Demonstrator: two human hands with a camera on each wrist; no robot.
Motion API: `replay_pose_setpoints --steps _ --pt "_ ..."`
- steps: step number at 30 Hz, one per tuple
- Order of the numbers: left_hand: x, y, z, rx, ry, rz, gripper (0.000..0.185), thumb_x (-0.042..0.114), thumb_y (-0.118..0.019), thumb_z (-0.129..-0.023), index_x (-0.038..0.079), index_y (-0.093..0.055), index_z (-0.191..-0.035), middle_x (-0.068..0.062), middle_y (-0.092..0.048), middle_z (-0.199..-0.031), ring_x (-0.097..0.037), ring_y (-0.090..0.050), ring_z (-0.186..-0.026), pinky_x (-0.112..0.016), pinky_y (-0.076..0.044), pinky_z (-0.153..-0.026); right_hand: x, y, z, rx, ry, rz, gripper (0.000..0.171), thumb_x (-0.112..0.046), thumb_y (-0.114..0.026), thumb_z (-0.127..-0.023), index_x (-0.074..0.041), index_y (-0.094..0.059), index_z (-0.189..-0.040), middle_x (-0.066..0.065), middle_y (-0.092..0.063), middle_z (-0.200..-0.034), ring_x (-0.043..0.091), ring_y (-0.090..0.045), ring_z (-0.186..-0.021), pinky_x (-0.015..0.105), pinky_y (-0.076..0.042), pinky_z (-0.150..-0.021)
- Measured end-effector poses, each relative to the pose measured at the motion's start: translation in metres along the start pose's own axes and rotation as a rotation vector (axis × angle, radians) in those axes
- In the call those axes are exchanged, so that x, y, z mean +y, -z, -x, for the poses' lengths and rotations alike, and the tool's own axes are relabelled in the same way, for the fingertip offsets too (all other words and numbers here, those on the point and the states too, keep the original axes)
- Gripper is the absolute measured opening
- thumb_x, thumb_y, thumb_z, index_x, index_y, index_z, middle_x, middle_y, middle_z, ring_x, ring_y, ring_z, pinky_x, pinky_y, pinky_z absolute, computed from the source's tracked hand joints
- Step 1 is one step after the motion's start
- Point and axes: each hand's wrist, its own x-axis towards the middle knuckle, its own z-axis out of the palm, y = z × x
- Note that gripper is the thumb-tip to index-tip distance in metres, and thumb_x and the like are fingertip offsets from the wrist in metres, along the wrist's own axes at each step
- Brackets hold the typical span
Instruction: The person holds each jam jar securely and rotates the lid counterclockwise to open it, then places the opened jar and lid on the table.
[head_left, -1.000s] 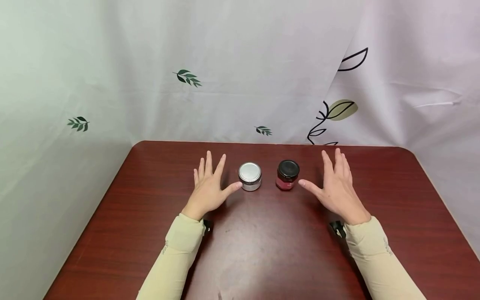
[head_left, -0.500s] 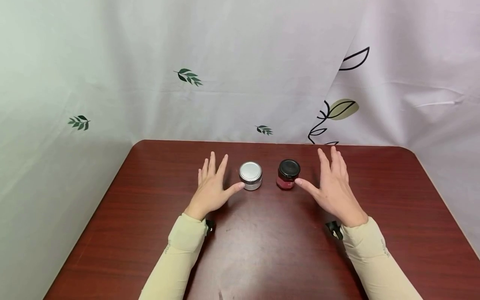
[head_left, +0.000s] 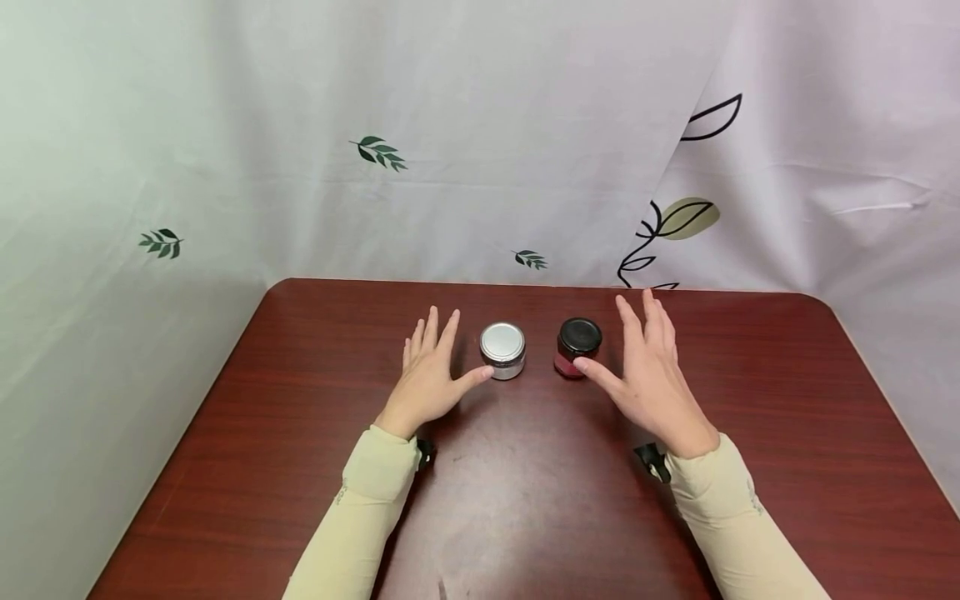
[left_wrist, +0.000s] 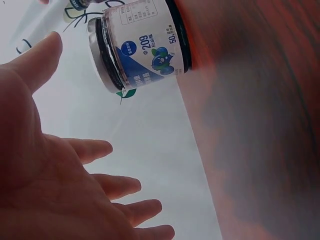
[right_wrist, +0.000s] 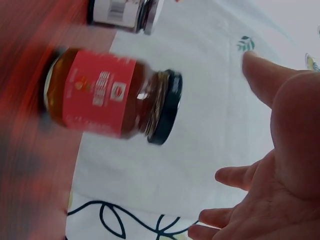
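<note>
Table: (head_left: 300,467) dark red wood grain, rounded far corners.
On it, 12 o'clock: silver-lidded jar (head_left: 502,351) upright, red jar with black lid (head_left: 577,347) at its 3 o'clock, apart.

Head view looks down over the table (head_left: 525,500); both wrist views, close, share its jars.

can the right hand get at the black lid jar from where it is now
Probably yes. The right hand is open beside the black-lidded jar, thumb near its side, with nothing between them. The silver-lidded jar stands apart on the other side, by the left hand, so it should not block the way.
</note>
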Motion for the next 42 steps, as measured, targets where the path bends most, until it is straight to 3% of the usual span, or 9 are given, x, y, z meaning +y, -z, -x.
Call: replay_pose_setpoints --steps 16,35,42 --pt "0.002 -0.009 -0.002 -0.022 -0.013 0.012 0.103 0.06 -0.069 -0.087 0.014 -0.017 -0.162 -0.021 -0.005 -0.166 -0.047 -0.005 -0.151 -0.064 -0.007 -0.118 -0.025 -0.016 -0.005 0.012 0.097 -0.03 0.086 -0.024 -0.077 -0.089 -0.001 -0.029 -0.156 0.023 -0.004 -0.165 0.046 -0.006 -0.15 0.065 -0.025 -0.111" --pt "0.009 -0.014 -0.003 -0.019 -0.007 -0.002 0.102 0.057 -0.07 -0.088 0.01 -0.017 -0.162 -0.024 -0.009 -0.165 -0.047 -0.008 -0.15 -0.064 -0.009 -0.117 -0.046 -0.039 -0.011 -0.063 0.195 -0.078 0.082 -0.022 -0.075 -0.092 -0.004 -0.029 -0.157 0.02 -0.011 -0.165 0.043 -0.011 -0.15 0.06 -0.028 -0.113" --pt "0.008 -0.016 -0.004 -0.018 -0.004 -0.006 0.101 0.056 -0.071 -0.087 0.009 -0.019 -0.161 -0.025 -0.01 -0.165 -0.047 -0.01 -0.15 -0.064 -0.01 -0.117 -0.052 -0.046 -0.014 -0.092 0.226 -0.103 0.072 -0.023 -0.068 -0.097 -0.004 -0.032 -0.156 0.015 -0.019 -0.165 0.034 -0.014 -0.152 0.054 -0.026 -0.116"
